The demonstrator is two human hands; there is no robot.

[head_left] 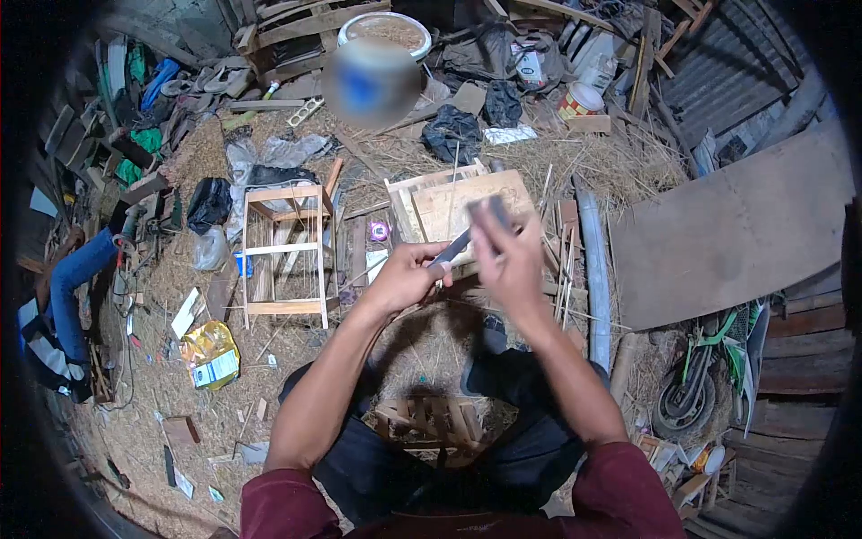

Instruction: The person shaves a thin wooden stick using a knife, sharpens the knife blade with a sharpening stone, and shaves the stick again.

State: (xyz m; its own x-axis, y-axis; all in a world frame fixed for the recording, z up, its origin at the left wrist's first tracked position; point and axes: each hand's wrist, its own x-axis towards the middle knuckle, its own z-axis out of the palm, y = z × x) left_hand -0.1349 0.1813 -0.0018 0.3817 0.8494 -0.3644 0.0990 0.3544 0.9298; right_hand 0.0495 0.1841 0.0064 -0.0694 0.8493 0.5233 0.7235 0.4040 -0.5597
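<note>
My left hand (pixel 409 277) is closed round the near end of a dark flat blade (pixel 456 244), which points up and to the right. My right hand (pixel 510 260), a little blurred, grips a dark grey block (pixel 489 214) near the blade's far end. Whether block and blade touch, I cannot tell. Just beyond both hands lies a light wooden board (pixel 440 202) on a wooden frame. A pink tape measure (pixel 379 231) rests to the left of the board.
A small wooden frame (pixel 284 307) stands at the left. Farther right are a grey pipe (pixel 593 260), a large brown sheet (pixel 732 234) and a motorbike wheel (pixel 686 402). A white-rimmed bucket (pixel 424 45) is at the back. Straw and wood scraps cover the ground.
</note>
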